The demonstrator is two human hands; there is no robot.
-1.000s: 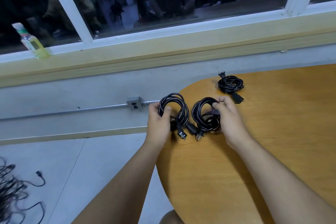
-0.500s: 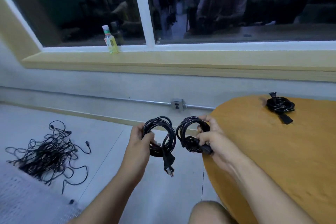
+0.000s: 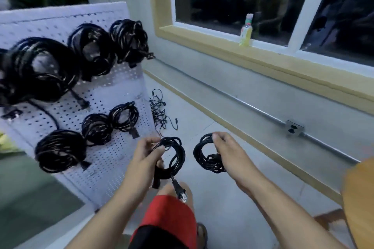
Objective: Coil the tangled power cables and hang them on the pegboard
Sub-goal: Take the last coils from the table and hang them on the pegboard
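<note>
Item: 2 coiled cables, held in air near pegboard [image 3: 113, 159].
- L hand [image 3: 145, 153]: fingers curled round L coil [image 3: 174, 159]; plug [image 3: 180, 190] dangles below.
- R hand [image 3: 226, 151]: pinches R coil [image 3: 206, 157] at top.
- Risk: loose plug end may snag; untied loops may spring open while hooking.
- Pegboard: several coils hung.
- Floor: tangled pile [image 3: 159, 111].
- Bottle [image 3: 246, 30] on sill: yellowish liquid.

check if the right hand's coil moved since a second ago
Yes. The coil in the right hand was over the table; now it is off it, over the floor, left of the wall socket.
</note>
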